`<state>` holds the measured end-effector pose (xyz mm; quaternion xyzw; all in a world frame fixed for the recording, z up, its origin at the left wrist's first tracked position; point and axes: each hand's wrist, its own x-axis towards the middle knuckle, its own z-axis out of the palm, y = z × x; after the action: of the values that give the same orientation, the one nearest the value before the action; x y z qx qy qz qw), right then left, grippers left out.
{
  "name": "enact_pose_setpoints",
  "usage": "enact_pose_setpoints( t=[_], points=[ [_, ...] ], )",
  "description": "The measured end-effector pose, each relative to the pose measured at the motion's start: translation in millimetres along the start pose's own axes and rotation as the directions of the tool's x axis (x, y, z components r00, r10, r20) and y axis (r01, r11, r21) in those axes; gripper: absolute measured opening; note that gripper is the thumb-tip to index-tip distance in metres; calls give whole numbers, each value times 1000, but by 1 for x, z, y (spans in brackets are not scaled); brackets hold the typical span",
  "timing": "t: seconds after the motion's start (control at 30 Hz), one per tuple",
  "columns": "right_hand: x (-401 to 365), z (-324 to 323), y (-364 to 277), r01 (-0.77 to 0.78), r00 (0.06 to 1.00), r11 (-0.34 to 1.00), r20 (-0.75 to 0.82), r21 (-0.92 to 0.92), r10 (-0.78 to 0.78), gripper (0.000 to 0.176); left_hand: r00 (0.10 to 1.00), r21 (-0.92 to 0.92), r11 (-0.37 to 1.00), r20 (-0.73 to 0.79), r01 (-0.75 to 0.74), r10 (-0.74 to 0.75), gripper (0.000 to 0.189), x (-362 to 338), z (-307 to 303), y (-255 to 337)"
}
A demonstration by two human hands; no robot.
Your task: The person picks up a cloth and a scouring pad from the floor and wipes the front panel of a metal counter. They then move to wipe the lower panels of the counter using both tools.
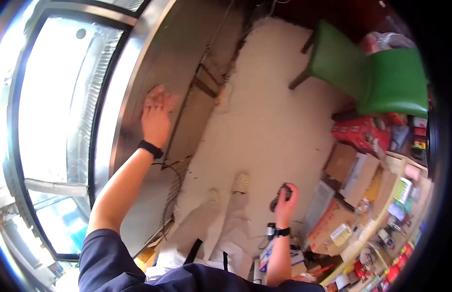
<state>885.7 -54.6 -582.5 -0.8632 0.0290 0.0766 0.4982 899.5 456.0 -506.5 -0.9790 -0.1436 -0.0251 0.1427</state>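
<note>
My left hand [156, 114] reaches forward with its fingers stretched out over the brushed metal surface [173, 48] on the left. A dark band circles that wrist. My right hand [286, 204] hangs lower, above the floor, with its fingers closed round a small black object [274, 204] with a rough, patterned surface. I cannot tell what kind of thing it is. Another dark band is on the right wrist.
Glass panes in dark frames [103, 97] line the left side. Pale floor [265, 97] runs ahead of my shoes [242, 182]. Green chairs [394, 80] stand at the back right. Cardboard boxes [333, 221] and a shelf edge [369, 233] with small goods fill the right.
</note>
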Motion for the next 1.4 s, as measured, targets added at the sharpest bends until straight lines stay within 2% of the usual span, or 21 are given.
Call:
enact_pose_setpoints(
  t=[0.03, 0.13, 0.17, 0.23, 0.37, 0.43, 0.53, 0.6, 0.7, 0.77, 0.8, 0.87, 0.93, 1.0, 1.03, 1.1, 1.13, 1.2, 1.27, 1.33, 1.4],
  points=[
    [-4, -8, -20, -14, 1000, 1000, 9, 10, 13, 22, 998, 4, 1000, -62, -5, 5, 66, 0, -5, 3],
    [-5, -24, -68, -5, 998, 1000, 67, 12, 4, 23, 983, 40, 996, 163, 80, -86, 63, 2, -16, 9],
    [-4, -28, -74, -17, 995, 1000, 94, 12, 16, 24, 983, 1, 995, 160, 96, -95, 63, 4, -16, 10],
    [0, -34, -82, -18, 991, 1000, 135, -6, 19, 25, 998, 24, 998, -31, 57, -56, 66, 2, -10, 11],
    [18, -38, -97, -12, 982, 996, 186, -85, 28, 23, 981, -8, 982, 50, 187, -187, 73, 2, -4, 14],
    [45, -30, -115, -1, 975, 992, 218, -128, 29, 21, 944, -68, 967, 243, 247, -224, 73, 8, -25, 22],
    [99, -12, -163, -69, 904, 988, 410, -140, 121, 21, 915, 21, 961, 301, 275, -268, 71, 8, -20, 26],
    [145, 5, -185, 78, 870, 984, 493, -160, 11, 21, 924, 43, 949, 217, 314, -315, 70, 23, -22, 26],
    [213, 41, -234, 143, 806, 984, 590, -104, -55, 20, 902, -79, 919, 244, 386, -357, 68, 26, -26, 43],
    [253, 68, -271, 193, 769, 979, 630, -72, -106, 19, 715, -162, 808, 585, 566, -383, 70, 41, -28, 41],
    [274, 83, -285, 238, 737, 971, 657, -34, -158, 19, 703, -151, 794, 581, 588, -410, 70, 46, -24, 45],
    [306, 106, -311, 294, 685, 956, 699, -6, -206, 19, 798, -166, 811, 368, 561, -477, 67, 49, -18, 60],
    [333, 122, -336, 335, 625, 941, 736, 49, -261, 20, 760, -158, 774, 387, 613, -523, 64, 68, -22, 69],
    [356, 132, -353, 342, 574, 937, 774, 71, -268, 20, 749, -320, 684, 391, 655, -535, 61, 90, -25, 74],
    [368, 139, -359, 361, 528, 926, 796, 107, -297, 20, 727, -310, 664, 394, 681, -562, 61, 104, -23, 75],
    [391, 148, -369, 365, 442, 920, 843, 142, -305, 21, 802, -513, 619, 334, 595, -495, 62, 125, -20, 82],
    [403, 157, -375, 367, 416, 919, 858, 144, -301, 21, 783, -503, 603, 346, 619, -516, 62, 138, -17, 84],
    [429, 173, -392, 396, 281, 898, 906, 192, -318, 22, 837, -316, 776, 243, 546, -491, 57, 172, -13, 93],
    [460, 189, -408, 402, 205, 889, 925, 218, -319, 22, 776, -316, 709, 257, 631, -576, 58, 213, -24, 91],
    [483, 197, -436, 459, 44, 847, 946, 268, -322, 23, 736, -346, 650, 306, 677, -604, 58, 234, -32, 111],
    [508, 204, -452, 533, -55, 771, 923, 349, -380, 23, 651, -392, 616, -56, 683, -757, 63, 251, -7, 132]
  ],
)
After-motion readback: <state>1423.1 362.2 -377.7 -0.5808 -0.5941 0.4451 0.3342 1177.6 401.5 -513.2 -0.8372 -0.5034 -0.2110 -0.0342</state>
